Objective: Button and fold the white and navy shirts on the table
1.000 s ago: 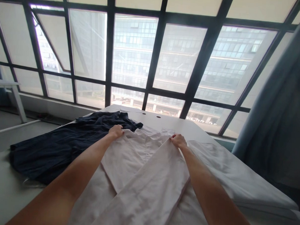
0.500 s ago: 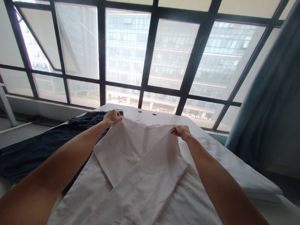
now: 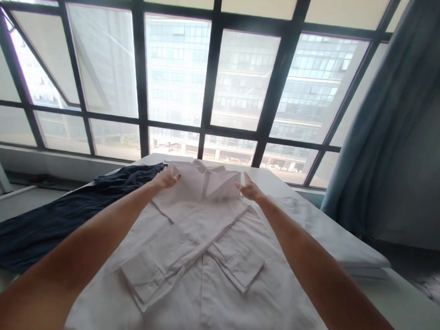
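A white button-front shirt point(image 3: 199, 300) lies flat in front of me, with its collar point(image 3: 204, 181) at the far end. Both sleeves are folded across its front, and their cuffs point(image 3: 145, 273) cross over the chest. My left hand point(image 3: 166, 178) rests at the shirt's far left shoulder, with fingers curled against the fabric. I cannot tell whether it pinches the cloth. My right hand point(image 3: 250, 189) hovers just right of the collar, fingers spread, holding nothing.
A dark navy garment point(image 3: 68, 216) lies left of the shirt and partly under its edge. White bedding point(image 3: 330, 233) lies to the right. A blue curtain point(image 3: 374, 142) hangs at the right, and a tall dark-framed window point(image 3: 209, 77) stands beyond the far edge.
The shirt has dropped flat, showing its collar and folded sleeves. My right hand has let go and opened. My view has tilted slightly, and both hands sit farther apart.
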The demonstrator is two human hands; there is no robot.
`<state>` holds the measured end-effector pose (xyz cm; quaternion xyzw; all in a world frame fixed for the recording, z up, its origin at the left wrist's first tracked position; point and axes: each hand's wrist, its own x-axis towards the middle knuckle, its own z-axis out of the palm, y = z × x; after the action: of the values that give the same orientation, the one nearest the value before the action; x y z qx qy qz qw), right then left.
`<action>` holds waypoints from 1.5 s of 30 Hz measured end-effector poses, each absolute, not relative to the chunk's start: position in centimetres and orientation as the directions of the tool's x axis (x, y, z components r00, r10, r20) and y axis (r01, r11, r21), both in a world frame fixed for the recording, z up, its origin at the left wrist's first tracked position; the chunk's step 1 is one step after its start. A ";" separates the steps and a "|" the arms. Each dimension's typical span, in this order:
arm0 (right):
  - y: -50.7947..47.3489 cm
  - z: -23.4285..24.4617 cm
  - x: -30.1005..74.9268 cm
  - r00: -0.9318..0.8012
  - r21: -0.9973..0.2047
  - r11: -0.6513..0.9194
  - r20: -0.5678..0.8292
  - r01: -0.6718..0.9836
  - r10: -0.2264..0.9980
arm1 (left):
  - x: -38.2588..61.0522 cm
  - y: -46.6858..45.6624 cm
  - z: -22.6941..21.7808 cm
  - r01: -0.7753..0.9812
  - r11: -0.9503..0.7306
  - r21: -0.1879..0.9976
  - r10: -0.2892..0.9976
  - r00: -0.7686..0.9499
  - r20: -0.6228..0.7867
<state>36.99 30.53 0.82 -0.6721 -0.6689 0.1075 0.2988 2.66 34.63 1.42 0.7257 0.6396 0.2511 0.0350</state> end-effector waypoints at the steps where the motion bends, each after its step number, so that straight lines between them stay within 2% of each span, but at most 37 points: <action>1: 29.2 -0.2 36.7 0.005 -0.482 0.104 0.220 0.870 0.976 | 2.8 33.3 0.0 0.927 -0.198 0.319 0.960 0.117 0.254; 5: 22.5 -4.9 36.5 -0.248 -0.242 0.263 0.088 0.934 0.965 | 2.6 25.6 -5.4 0.896 -0.405 0.183 0.914 0.390 0.116; 9: 15.8 -8.0 37.3 -0.274 -0.180 0.259 -0.065 0.949 0.959 | 1.4 18.0 -8.3 0.762 -0.634 0.130 0.773 0.632 0.063; 12: 12.6 -8.8 37.9 -0.235 -0.177 0.211 -0.132 0.961 0.963 | 0.3 15.0 -8.8 0.744 -0.655 0.134 0.750 0.661 -0.004; 19: 10.6 -9.3 37.6 -0.174 -0.150 0.162 -0.072 0.975 0.982 | -0.2 13.8 -9.4 0.756 -0.630 0.180 0.773 0.634 0.041; 23: 10.1 -9.4 37.6 -0.161 -0.154 0.156 -0.023 0.976 0.987 | -1.1 12.9 -8.5 0.840 -0.527 0.129 0.849 0.512 0.134; 26: 9.9 -9.2 38.4 -0.108 -0.156 0.119 0.080 0.981 0.991 | -3.1 12.3 -7.0 0.962 -0.266 0.064 0.947 0.248 0.203; 28: 10.0 -9.0 39.4 -0.024 -0.151 0.046 0.144 0.987 0.989 | -4.7 12.3 -5.9 0.995 -0.072 0.072 0.986 0.060 0.155; 30: 10.4 -8.8 40.5 0.059 -0.142 -0.035 0.165 0.989 0.984 | -6.0 12.6 -5.1 0.993 0.030 0.118 0.999 -0.035 0.042; 32: 10.7 -8.6 41.7 0.113 -0.149 -0.091 0.151 0.985 0.982 | -6.8 12.8 -4.7 0.980 0.056 0.190 0.997 -0.046 -0.057; 34: 11.0 -8.3 42.8 0.153 -0.211 -0.124 0.127 0.970 0.980 | -7.1 12.7 -4.4 0.956 0.084 0.282 0.991 -0.050 -0.125; 39: 10.8 -7.2 44.0 0.234 -0.512 -0.216 -0.030 0.831 0.972 | -7.0 11.4 -3.1 0.839 0.204 0.505 0.942 -0.027 -0.335; 41: 10.5 -6.8 44.0 0.225 -0.546 -0.253 -0.118 0.799 0.967 | -7.1 10.9 -2.4 0.817 0.201 0.540 0.928 0.018 -0.372; 45: 10.0 -6.1 43.7 0.170 -0.530 -0.276 -0.241 0.802 0.956 | -7.6 10.0 -1.3 0.825 0.181 0.535 0.881 0.107 -0.461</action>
<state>43.74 10.01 -6.11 -0.7517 -0.5845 0.2705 0.1422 -7.56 9.99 -1.31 0.6390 0.6674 0.0367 0.3807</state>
